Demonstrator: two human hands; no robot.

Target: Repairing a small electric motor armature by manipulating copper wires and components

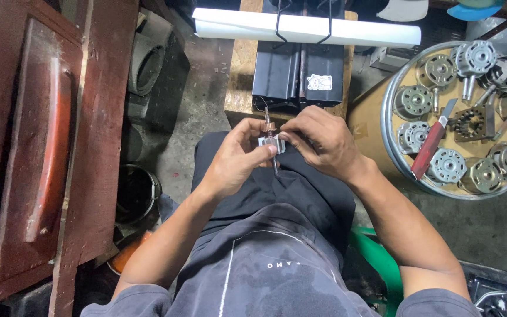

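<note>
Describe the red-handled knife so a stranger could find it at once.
Look right to the round metal tray full of small motors. The knife lies slanting across its lower left rim. It is the only long, flat, red thing among grey round metal parts.

A round metal tray on the right holds several small motors and a red-handled knife. A white tube lies above a black box on a wooden block. A red wooden panel stands left.
</note>
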